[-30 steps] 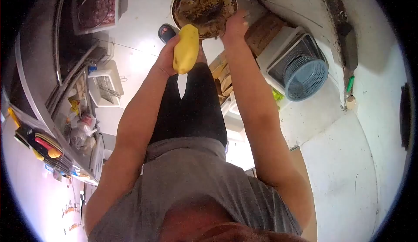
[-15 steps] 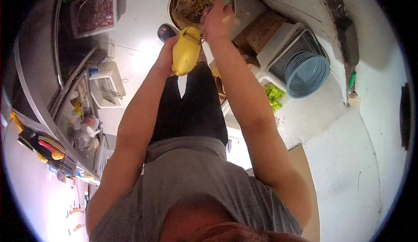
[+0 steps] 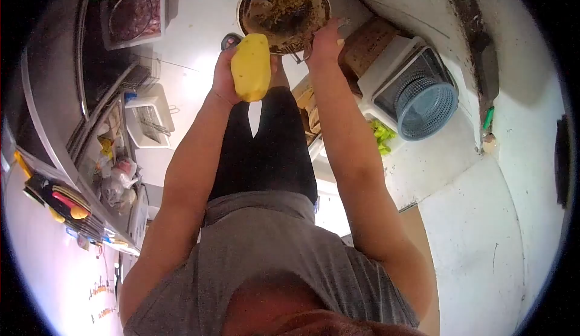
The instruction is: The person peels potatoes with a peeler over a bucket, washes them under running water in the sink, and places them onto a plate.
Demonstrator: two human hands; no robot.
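Note:
My left hand (image 3: 223,76) is wrapped round a large peeled potato (image 3: 251,67), smooth and yellow with a few small dark specks, held above my dark-trousered legs. To its right, my right hand (image 3: 326,45) is closed on a peeler (image 3: 297,57); its metal end points left and the handle is mostly hidden by the fingers. A round bin (image 3: 240,17) stands on the floor just beyond both hands, with brownish and yellow peelings (image 3: 287,0) in it. The potato and the peeler are apart.
At right, a blue plastic basket (image 3: 426,109) sits on a pale crate (image 3: 393,73) beside cardboard (image 3: 371,46) and green leaves (image 3: 382,136). At left are a tub of pinkish pieces (image 3: 162,12), a white container (image 3: 136,130) and a cluttered shelf (image 3: 115,179).
My right hand has moved right with the peeler, off the potato. The potato has turned in my left hand and shows another side.

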